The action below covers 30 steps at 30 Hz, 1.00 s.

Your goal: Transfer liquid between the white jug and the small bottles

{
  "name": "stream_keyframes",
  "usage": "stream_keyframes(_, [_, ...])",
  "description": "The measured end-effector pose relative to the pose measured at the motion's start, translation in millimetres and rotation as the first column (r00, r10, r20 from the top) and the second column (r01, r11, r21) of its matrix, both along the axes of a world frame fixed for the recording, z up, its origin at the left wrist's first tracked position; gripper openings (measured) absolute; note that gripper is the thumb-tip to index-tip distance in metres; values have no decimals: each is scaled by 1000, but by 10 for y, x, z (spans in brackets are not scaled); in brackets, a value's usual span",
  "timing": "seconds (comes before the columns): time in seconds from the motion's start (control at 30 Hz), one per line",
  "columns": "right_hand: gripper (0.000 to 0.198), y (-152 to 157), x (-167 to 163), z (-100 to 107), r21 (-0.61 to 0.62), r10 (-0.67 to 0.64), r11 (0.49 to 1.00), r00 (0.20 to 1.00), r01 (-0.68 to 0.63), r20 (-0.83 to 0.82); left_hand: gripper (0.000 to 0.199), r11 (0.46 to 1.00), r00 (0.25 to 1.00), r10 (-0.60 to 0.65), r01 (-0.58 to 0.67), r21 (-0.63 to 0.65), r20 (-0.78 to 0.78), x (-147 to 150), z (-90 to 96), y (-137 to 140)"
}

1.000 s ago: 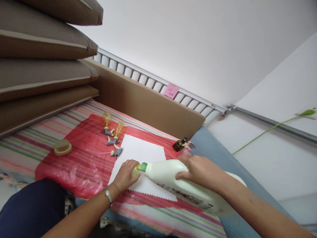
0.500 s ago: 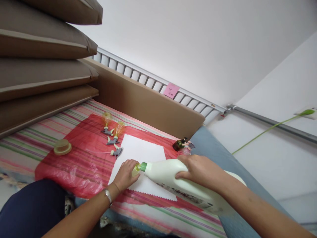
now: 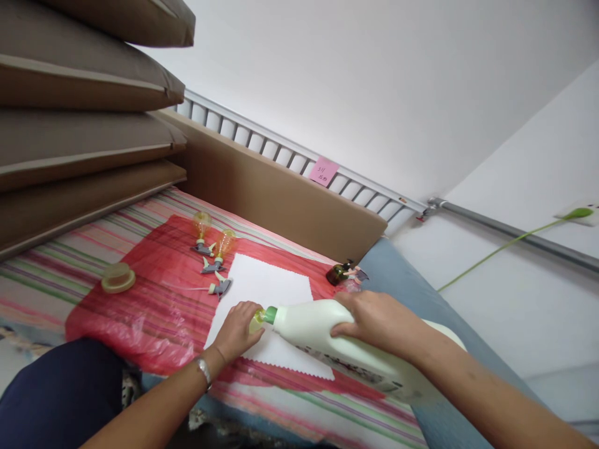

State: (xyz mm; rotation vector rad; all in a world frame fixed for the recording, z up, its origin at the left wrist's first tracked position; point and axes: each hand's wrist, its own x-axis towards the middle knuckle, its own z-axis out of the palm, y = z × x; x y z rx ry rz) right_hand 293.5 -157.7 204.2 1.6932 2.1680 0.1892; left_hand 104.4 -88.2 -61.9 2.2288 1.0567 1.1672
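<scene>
My right hand [image 3: 374, 324] grips a large pale green jug [image 3: 309, 321] from above, tilted so that its green spout [image 3: 270, 315] points left. Closed around a small yellow bottle [image 3: 255, 321] is my left hand [image 3: 237, 330], with the bottle's mouth against the jug's spout. Most of that bottle is hidden by my fingers. Both hands are above a white sheet with zigzag edges [image 3: 271, 277]. To its left lies a loose grey spray trigger head [image 3: 221, 287] with a thin tube.
Two yellow spray bottles [image 3: 224, 242] lie on red plastic sheeting [image 3: 154, 268]. A round pale lid [image 3: 118, 278] sits at left, and a dark green bottle [image 3: 337, 273] at right. A brown board [image 3: 281, 187] borders the back; stacked cushions [image 3: 84, 137] rise at left.
Almost nothing differs; both hands, the jug and the small bottle keep the same places.
</scene>
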Motion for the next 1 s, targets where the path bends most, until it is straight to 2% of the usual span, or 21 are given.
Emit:
stream_keyframes(0.17, [28, -18, 42, -48, 14, -25, 1000, 999, 26, -43, 30, 1000, 1000, 5, -5, -16, 25, -25, 1, 7])
stream_keyframes(0.23, [29, -32, 116, -147, 18, -63, 998, 992, 65, -110, 29, 999, 999, 11, -9, -31, 48, -43, -9, 18])
stream_keyframes(0.33, [27, -42, 286, -386, 15, -118, 992, 947, 128, -297, 31, 999, 997, 14, -11, -44, 79, -71, -33, 34])
stream_keyframes(0.43, [23, 5, 460, -641, 11, -198, 972, 841, 235, -503, 35, 998, 992, 38, -32, -55, 116, -97, -61, 35])
stream_keyframes(0.57, [32, 193, 552, -870, 40, -269, 911, 666, 410, -696, 43, 994, 988, 50, -35, -102, 146, -125, -109, 25])
stream_keyframes(0.73, [36, 628, 425, -1142, 128, -149, 830, 436, 543, -888, 49, 986, 983, 46, -16, -166, 178, -137, -200, 39])
stream_keyframes(0.83, [43, 986, 279, -1417, 148, -117, 768, 363, 624, -924, 49, 983, 980, 43, -7, -181, 197, -137, -231, 53])
stream_keyframes(1.0, [47, 1538, -65, -1950, 113, -75, 685, 225, 719, -971, 52, 979, 978, 36, 6, -201, 204, -149, -214, 59])
